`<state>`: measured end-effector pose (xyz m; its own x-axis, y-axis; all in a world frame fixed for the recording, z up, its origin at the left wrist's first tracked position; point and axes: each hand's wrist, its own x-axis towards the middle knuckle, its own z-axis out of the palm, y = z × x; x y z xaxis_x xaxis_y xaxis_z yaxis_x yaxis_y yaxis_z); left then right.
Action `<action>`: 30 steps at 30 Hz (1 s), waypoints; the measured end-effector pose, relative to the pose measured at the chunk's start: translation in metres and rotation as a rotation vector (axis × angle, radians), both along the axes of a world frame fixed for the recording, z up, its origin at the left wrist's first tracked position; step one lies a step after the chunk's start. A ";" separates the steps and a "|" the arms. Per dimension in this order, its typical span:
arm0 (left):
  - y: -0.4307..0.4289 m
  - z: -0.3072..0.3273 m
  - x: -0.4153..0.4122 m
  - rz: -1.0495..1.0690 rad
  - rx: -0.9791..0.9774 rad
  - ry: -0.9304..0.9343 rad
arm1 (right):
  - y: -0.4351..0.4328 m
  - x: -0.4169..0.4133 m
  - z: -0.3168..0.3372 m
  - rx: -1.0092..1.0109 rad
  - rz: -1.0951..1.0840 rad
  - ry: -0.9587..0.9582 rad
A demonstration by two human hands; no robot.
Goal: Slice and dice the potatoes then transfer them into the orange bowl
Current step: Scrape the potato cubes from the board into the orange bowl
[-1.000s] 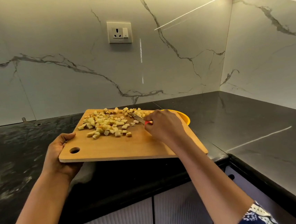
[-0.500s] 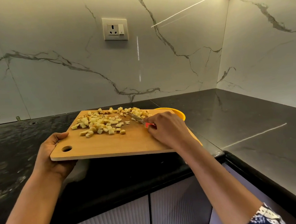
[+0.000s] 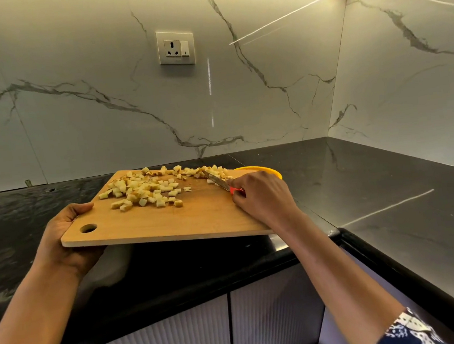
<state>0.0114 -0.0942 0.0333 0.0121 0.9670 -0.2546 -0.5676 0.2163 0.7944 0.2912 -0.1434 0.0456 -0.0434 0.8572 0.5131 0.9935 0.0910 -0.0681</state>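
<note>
Left hand (image 3: 60,237) is gripping the raised cutting board (image 3: 169,221) at its left corner; right hand (image 3: 261,196), nearer the orange bowl (image 3: 264,169), is holding a knife (image 3: 217,181) against diced potatoes (image 3: 144,191) lying leftward of that bowl.

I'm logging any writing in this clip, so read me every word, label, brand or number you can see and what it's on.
No text here can be read.
Wall socket: any maker's mark is too small to tell.
Cutting board, knife, orange bowl: no writing shows.
</note>
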 end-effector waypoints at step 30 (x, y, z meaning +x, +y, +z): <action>0.019 0.000 -0.009 0.021 -0.044 0.044 | 0.048 0.094 -0.002 -0.081 -0.196 0.172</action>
